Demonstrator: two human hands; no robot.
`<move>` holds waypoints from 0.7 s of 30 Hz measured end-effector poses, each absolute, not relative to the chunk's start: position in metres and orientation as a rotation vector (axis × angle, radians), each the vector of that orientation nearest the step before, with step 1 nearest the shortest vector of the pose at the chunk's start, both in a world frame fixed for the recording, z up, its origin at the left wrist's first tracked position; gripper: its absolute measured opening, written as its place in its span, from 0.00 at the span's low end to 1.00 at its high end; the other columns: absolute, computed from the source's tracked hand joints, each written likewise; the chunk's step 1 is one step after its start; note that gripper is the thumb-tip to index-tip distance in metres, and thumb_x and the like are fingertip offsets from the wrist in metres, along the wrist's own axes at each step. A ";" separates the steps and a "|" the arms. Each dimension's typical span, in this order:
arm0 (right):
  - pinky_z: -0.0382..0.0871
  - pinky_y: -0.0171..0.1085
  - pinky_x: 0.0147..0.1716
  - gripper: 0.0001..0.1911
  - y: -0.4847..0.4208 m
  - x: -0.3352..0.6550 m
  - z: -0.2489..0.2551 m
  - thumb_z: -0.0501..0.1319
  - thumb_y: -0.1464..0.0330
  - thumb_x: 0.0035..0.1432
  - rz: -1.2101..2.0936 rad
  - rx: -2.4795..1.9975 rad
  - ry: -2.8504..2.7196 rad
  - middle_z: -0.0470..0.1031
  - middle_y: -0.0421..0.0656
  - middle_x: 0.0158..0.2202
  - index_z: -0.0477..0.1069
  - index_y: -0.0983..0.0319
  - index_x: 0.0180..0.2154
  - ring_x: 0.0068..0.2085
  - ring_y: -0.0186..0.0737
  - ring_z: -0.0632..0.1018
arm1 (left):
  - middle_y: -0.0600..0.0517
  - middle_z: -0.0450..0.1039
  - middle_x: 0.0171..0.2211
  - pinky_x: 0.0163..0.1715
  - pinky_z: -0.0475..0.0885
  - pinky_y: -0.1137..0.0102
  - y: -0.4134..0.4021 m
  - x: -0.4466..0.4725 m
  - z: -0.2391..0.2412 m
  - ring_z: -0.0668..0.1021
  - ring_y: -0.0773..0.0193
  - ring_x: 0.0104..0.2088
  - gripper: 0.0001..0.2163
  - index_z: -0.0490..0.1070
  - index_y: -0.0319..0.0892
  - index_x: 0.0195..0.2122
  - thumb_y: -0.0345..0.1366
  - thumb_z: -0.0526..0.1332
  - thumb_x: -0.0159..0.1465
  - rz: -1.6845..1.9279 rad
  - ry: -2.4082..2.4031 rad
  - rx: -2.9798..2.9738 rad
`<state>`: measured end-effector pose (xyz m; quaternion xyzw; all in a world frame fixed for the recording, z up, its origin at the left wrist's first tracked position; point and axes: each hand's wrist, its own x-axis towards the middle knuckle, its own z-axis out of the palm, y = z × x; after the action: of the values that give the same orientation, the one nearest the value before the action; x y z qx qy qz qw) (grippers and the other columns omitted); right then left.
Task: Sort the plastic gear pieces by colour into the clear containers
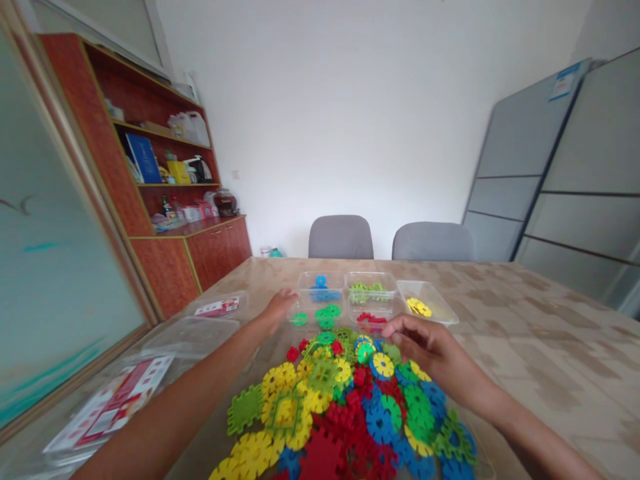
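Note:
A heap of flat plastic gear-shaped pieces (pixel 345 413) in yellow, green, red and blue lies on the table in front of me. Beyond it stand several clear trays: one with blue pieces (pixel 321 288), one with light green pieces (pixel 370 288), one with yellow pieces (pixel 425 305), one with dark green pieces (pixel 324 313) and one with red pieces (pixel 371 319). My left hand (pixel 277 308) rests at the left edge of the dark green tray, fingers curled. My right hand (pixel 430 350) hovers over the far side of the heap, fingers bent; what they hold, if anything, is hidden.
The marbled table (pixel 540 347) stretches right. Clear lids and printed cards (pixel 125 393) lie at left. Two grey chairs (pixel 340 237) stand at the far side. A red-brown shelf cabinet (pixel 165 173) fills the left wall; grey panels (pixel 560 173) lean at right.

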<state>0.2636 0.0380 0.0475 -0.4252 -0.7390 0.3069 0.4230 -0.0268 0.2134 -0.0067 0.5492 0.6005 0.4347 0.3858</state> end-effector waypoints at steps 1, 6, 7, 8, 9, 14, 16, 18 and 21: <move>0.58 0.32 0.24 0.13 0.038 0.265 0.049 0.56 0.59 0.63 0.775 -1.070 -1.845 0.67 0.38 0.26 0.71 0.61 0.34 0.26 0.33 0.65 | 0.45 0.69 0.51 0.44 0.74 0.56 0.211 -0.024 -0.009 0.75 0.55 0.46 0.13 0.68 0.39 0.52 0.36 0.60 0.68 1.115 1.505 1.409; 0.61 0.33 0.23 0.16 0.036 0.277 0.061 0.56 0.55 0.63 0.718 -1.123 -1.845 0.69 0.39 0.27 0.72 0.60 0.34 0.25 0.34 0.68 | 0.45 0.69 0.52 0.48 0.71 0.54 0.204 -0.016 -0.014 0.74 0.54 0.49 0.13 0.69 0.39 0.51 0.36 0.61 0.67 1.203 1.443 1.458; 0.62 0.33 0.23 0.16 0.034 0.282 0.066 0.56 0.55 0.63 0.673 -1.142 -1.834 0.70 0.39 0.27 0.72 0.60 0.35 0.25 0.35 0.68 | 0.45 0.69 0.52 0.48 0.71 0.54 0.202 -0.018 -0.014 0.74 0.54 0.49 0.13 0.69 0.39 0.51 0.36 0.61 0.67 1.224 1.447 1.460; 0.63 0.33 0.24 0.16 0.032 0.288 0.072 0.57 0.55 0.62 0.619 -1.163 -1.813 0.70 0.39 0.26 0.72 0.60 0.35 0.25 0.35 0.69 | 0.45 0.70 0.51 0.48 0.71 0.54 0.200 -0.023 -0.013 0.74 0.54 0.49 0.13 0.69 0.38 0.51 0.36 0.61 0.67 1.246 1.455 1.461; 0.63 0.34 0.24 0.15 0.030 0.294 0.078 0.57 0.54 0.62 0.562 -1.184 -1.787 0.69 0.39 0.25 0.73 0.59 0.36 0.25 0.35 0.69 | 0.45 0.70 0.51 0.48 0.70 0.54 0.197 -0.028 -0.013 0.74 0.54 0.49 0.12 0.69 0.38 0.51 0.35 0.61 0.67 1.267 1.463 1.461; 0.63 0.33 0.23 0.18 0.026 0.317 0.103 0.59 0.51 0.59 0.422 -1.224 -1.726 0.69 0.39 0.23 0.74 0.59 0.36 0.24 0.36 0.69 | 0.42 0.67 0.55 0.53 0.66 0.54 0.170 -0.055 -0.001 0.71 0.51 0.54 0.15 0.67 0.38 0.50 0.29 0.62 0.62 1.358 1.443 1.494; 0.64 0.33 0.23 0.19 0.029 0.316 0.107 0.59 0.50 0.58 0.458 -1.219 -1.759 0.70 0.40 0.25 0.73 0.59 0.35 0.24 0.36 0.70 | 0.42 0.64 0.58 0.55 0.65 0.57 0.153 -0.057 0.007 0.69 0.51 0.56 0.18 0.64 0.40 0.51 0.30 0.61 0.59 1.398 1.393 1.536; 0.65 0.33 0.23 0.20 0.033 0.313 0.104 0.59 0.50 0.59 0.520 -1.217 -1.820 0.71 0.40 0.27 0.73 0.60 0.35 0.25 0.35 0.70 | 0.44 0.62 0.59 0.55 0.64 0.60 0.132 -0.052 0.014 0.67 0.53 0.58 0.21 0.62 0.43 0.53 0.33 0.60 0.58 1.427 1.318 1.596; 0.63 0.33 0.23 0.17 0.035 0.306 0.089 0.57 0.53 0.61 0.551 -1.252 -1.978 0.71 0.39 0.26 0.73 0.60 0.37 0.24 0.35 0.69 | 0.45 0.66 0.57 0.50 0.69 0.63 0.101 -0.040 0.021 0.70 0.53 0.56 0.22 0.64 0.44 0.53 0.39 0.62 0.56 1.347 1.173 1.694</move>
<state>0.3063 0.0353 0.0888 -0.4858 -0.7674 0.2137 0.3598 -0.0402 0.1012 0.0209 0.6488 0.4494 0.5158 0.3333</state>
